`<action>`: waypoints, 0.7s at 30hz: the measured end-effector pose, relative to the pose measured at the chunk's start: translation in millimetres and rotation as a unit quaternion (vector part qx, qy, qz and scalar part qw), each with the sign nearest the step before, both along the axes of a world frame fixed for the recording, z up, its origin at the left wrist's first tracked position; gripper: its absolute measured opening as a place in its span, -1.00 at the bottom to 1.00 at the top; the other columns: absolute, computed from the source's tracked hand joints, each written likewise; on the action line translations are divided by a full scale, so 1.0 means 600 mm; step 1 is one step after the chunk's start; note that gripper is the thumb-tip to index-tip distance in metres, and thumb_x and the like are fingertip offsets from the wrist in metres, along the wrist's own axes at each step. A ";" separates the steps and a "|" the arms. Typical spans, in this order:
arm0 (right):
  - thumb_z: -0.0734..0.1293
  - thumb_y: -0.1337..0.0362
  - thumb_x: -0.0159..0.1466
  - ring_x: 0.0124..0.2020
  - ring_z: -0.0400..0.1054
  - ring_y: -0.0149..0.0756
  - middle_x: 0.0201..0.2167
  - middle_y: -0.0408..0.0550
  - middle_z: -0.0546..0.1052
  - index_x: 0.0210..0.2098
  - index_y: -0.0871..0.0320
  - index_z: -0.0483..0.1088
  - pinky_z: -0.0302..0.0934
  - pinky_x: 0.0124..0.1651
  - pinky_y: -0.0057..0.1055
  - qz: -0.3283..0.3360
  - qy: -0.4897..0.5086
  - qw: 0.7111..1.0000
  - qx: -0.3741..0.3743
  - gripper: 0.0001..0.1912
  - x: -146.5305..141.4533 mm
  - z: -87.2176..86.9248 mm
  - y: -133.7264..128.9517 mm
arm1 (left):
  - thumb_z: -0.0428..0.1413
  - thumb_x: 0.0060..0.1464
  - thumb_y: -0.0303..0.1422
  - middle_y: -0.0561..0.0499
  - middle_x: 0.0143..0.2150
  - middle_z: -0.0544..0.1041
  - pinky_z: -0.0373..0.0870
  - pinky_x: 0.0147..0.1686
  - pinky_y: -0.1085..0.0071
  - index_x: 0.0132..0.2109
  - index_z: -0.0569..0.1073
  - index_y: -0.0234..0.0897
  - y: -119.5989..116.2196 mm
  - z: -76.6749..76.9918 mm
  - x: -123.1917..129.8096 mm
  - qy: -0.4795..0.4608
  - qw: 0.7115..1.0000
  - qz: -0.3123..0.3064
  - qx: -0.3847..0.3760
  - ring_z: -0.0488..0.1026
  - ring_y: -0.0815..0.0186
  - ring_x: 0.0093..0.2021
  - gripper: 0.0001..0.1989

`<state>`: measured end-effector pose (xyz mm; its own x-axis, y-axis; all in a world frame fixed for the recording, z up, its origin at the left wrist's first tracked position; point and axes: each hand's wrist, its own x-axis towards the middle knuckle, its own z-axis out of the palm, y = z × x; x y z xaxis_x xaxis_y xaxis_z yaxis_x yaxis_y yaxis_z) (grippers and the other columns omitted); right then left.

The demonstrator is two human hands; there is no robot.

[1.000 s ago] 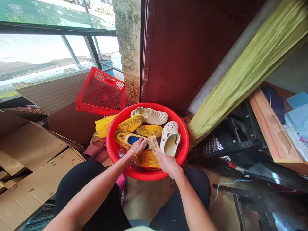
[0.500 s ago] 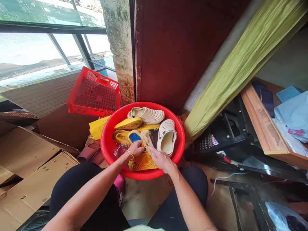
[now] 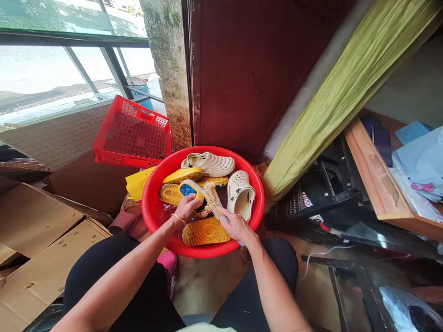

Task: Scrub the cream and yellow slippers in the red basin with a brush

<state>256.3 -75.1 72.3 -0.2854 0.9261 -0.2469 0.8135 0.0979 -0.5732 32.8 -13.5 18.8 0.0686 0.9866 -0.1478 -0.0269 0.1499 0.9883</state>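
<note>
The left hand (image 3: 187, 207), a thin gold bangle (image 3: 176, 218) at its wrist, is closed around a yellow slide sandal (image 3: 191, 190) with a blue insole patch, gripping it near the basin's middle. The right hand (image 3: 238, 227) is closed on the handle end of a pale bristle brush (image 3: 212, 199), whose bristled head is pressed against the sandal. The sandal's long axis runs diagonally from upper left to lower right, and which end is the toe cannot be told; the brush is angled up and left from the right hand, its head just beside the left hand.

Both are held inside a red plastic basin (image 3: 146, 214), crowded with a perforated white clog (image 3: 241, 196), a beige clog (image 3: 208, 164) and yellow soles (image 3: 206, 231). Little open room is left within it: the sandal is hemmed in by this footwear, and the rim curves close by on the near side.

Beyond the rim, a red plastic crate (image 3: 133, 133) is tilted just past the far left, and an olive-green cloth (image 3: 346, 92) slopes down on the right, nearly touching the basin. Flattened cardboard (image 3: 38, 221) is spread to the left — the knees, in black trousers (image 3: 273, 267), flank the basin at the near edge.
</note>
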 end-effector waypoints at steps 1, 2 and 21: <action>0.21 0.29 0.38 0.04 0.54 -0.21 0.18 -0.13 0.57 0.43 -0.17 0.19 0.34 0.08 -0.37 -0.001 0.012 1.000 0.007 -0.35 -0.005 0.002 0.001 | 0.20 -0.11 -0.13 0.04 -0.45 0.47 0.33 -0.38 0.40 -0.40 0.45 -0.26 0.000 0.007 -0.002 0.006 1.000 0.005 0.024 0.34 0.31 -0.42 -0.72; 0.22 0.30 0.36 0.03 0.54 -0.22 0.18 -0.13 0.57 0.42 -0.16 0.21 0.34 0.08 -0.39 0.000 0.019 1.000 0.011 -0.35 -0.007 0.005 0.002 | 0.20 -0.07 -0.10 0.05 -0.46 0.43 0.30 -0.38 0.41 -0.43 0.41 -0.25 0.001 0.014 -0.006 0.027 0.998 0.012 0.050 0.31 0.33 -0.42 -0.70; 0.20 0.31 0.40 0.19 0.45 -0.26 0.27 -0.11 0.49 0.43 -0.01 0.22 0.30 0.23 -0.39 -0.040 0.052 0.991 0.117 -0.39 -0.025 -0.017 0.017 | 0.07 0.07 -0.07 0.05 -0.51 0.25 0.22 -0.33 0.35 -0.57 0.21 -0.19 -0.004 0.047 -0.003 0.190 0.965 -0.018 0.182 0.20 0.30 -0.42 -0.60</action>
<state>241.3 -64.7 62.1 -0.2215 0.9751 0.0051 0.7617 0.1763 -0.6235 31.1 -15.7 46.8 0.1132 0.9760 0.1860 0.3458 -0.2142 0.9135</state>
